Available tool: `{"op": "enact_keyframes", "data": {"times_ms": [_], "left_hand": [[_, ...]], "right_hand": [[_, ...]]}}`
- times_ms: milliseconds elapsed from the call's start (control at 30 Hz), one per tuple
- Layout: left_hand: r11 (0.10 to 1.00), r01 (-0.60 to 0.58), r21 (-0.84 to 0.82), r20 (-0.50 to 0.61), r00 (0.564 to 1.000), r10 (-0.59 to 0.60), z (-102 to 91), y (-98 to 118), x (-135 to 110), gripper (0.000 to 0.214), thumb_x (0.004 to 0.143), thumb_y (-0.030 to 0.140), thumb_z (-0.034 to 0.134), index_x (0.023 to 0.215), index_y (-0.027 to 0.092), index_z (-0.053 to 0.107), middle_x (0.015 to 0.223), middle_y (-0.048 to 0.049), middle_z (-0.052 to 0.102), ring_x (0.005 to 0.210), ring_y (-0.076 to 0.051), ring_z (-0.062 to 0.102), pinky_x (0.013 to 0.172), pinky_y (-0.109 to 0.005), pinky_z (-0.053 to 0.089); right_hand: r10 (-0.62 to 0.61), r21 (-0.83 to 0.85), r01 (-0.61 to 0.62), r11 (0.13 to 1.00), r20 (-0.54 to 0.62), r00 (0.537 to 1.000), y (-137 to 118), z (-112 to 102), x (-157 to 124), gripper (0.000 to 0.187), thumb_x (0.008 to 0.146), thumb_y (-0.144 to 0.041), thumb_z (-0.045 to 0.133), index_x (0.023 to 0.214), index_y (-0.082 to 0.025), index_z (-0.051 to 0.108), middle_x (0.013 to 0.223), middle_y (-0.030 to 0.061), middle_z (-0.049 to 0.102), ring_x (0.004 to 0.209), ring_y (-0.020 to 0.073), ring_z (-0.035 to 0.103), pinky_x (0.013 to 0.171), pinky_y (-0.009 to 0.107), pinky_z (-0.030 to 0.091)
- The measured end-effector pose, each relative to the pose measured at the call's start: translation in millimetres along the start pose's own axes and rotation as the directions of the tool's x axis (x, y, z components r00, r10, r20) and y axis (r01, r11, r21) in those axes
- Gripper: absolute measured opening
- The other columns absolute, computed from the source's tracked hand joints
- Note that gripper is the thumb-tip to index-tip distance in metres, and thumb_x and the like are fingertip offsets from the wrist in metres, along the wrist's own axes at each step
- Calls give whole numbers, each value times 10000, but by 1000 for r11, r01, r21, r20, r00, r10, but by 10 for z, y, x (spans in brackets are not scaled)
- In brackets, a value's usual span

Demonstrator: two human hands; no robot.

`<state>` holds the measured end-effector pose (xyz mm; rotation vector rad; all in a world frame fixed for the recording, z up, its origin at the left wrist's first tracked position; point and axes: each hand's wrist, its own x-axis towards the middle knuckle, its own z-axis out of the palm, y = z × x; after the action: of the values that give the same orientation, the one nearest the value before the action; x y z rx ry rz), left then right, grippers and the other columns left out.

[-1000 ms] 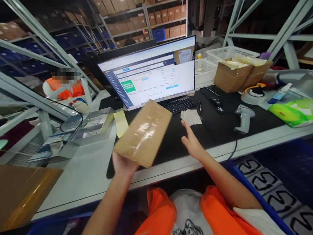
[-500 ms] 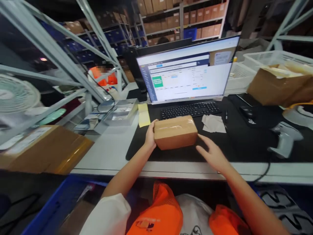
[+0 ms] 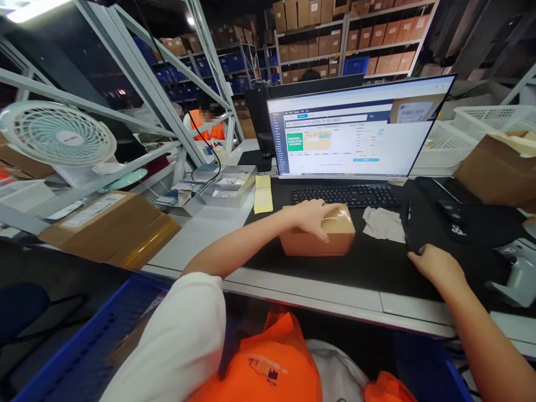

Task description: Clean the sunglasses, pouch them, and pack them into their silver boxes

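A small brown taped cardboard box [image 3: 335,237] lies on the black desk mat [image 3: 377,265], just in front of the keyboard [image 3: 345,195]. My left hand [image 3: 312,218] rests flat on top of the box, fingers spread over its upper face. My right hand [image 3: 435,265] hovers over the mat to the right of the box, apart from it, fingers loosely curled with nothing in them. A crumpled white paper [image 3: 383,223] lies between the box and my right hand.
A monitor [image 3: 355,131] stands behind the keyboard. A larger brown box [image 3: 109,229] and a white fan [image 3: 58,134] sit at the left. A handheld scanner [image 3: 517,273] and an open carton [image 3: 498,167] are at the right. A person in orange [image 3: 207,125] works behind the racks.
My left hand moved from the box's left end onto its top. My right hand drew away from the box to the right. The view swung further left.
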<state>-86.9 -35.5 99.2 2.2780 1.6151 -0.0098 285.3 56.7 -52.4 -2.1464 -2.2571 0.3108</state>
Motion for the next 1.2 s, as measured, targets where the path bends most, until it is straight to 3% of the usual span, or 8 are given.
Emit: {"op": "enact_keyframes", "data": {"times_ms": [167,267,433,500,600,733,1133,1200], "left_hand": [[961,-175,-215,3,984,180,-68,-182,-285,1128,432,320,900,1494,342,519,1574,-138,473,1457,-444,406,1209,-564,305],[899,-234,-371,-100,972,212,127,-117,-460,898,456,278,896,1326,324,679,1569,-132,495,1491,-439,379,1245,-580,226],[974,-132,-183,-276,958,78,649,385,-627,912,689,522,817,1494,223,510,1678,-185,283,1572,-467,162,1244,-669,45],[996,-32,-79,-391,920,-2,831,549,-637,873,781,525,742,1519,153,460,1675,-221,265,1573,-465,159,1241,-678,25],[996,51,69,-532,847,-6,1001,635,-619,814,856,436,650,1550,103,386,1667,-236,277,1578,-435,173,1250,-650,81],[982,58,181,-584,810,60,1051,607,-606,822,869,381,613,1574,79,316,1655,-233,312,1580,-404,193,1243,-609,179],[978,49,204,-580,811,80,1049,603,-622,839,881,380,588,1594,85,260,1655,-216,323,1581,-388,203,1247,-593,171],[978,44,202,-582,809,84,1056,599,-630,852,877,371,587,1601,90,237,1655,-217,324,1581,-388,205,1248,-597,164]], "right_hand": [[-33,94,52,994,-187,982,152,-231,-318,293,885,-421,550,922,-161,679,827,147,701,761,281,673,649,353,438],[-179,223,260,939,-327,928,6,-319,-634,272,882,-369,584,1040,-170,682,806,77,696,703,223,653,656,318,466],[-656,250,744,620,-354,666,-533,-386,-1103,384,1036,-346,447,1340,-212,641,968,71,681,832,179,661,765,287,530],[-748,161,808,567,-310,587,-699,-398,-1210,428,1066,-381,415,1418,-225,604,928,58,639,757,160,627,711,273,510],[-801,38,840,541,-280,529,-854,-407,-1271,470,1080,-446,377,1418,-226,618,907,53,609,685,145,585,616,268,446],[-831,-38,854,519,-258,494,-963,-442,-1236,465,1082,-452,378,1370,-223,661,887,54,607,659,141,563,583,280,378],[-848,-143,858,494,-299,438,-1041,-558,-1073,438,1057,-479,449,1287,-221,717,858,63,629,676,146,544,614,296,322],[-789,-172,790,588,-337,514,-892,-550,-794,447,1045,-503,457,1228,-220,750,873,78,655,690,157,563,609,301,320]]}}
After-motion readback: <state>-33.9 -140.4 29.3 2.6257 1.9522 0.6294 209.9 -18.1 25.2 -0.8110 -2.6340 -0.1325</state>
